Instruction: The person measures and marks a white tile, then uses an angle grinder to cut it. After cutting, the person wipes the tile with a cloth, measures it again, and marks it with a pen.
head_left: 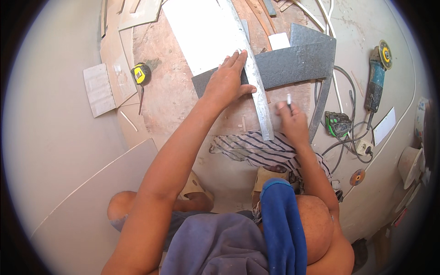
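My left hand (228, 78) lies with fingers stretched over a long metal straightedge (257, 87), thumb apart and resting across it. Beneath the straightedge are a white tile (195, 34) and a dark grey tile strip (295, 64) that runs out to the right. To the right of the bar's near end, my right hand (294, 120) is closed around a slim pen (289, 100), its white end pointing up and away. That hand is slightly blurred and touches neither the bar nor the tiles.
A yellow and black tape measure (141, 73) lies at left on the worn board (160, 101). Striped cloth (256, 149) bunches at the board's near edge. At right are an angle grinder (376, 78), a green and black device (338, 123), cables and a loose cutting disc (357, 177).
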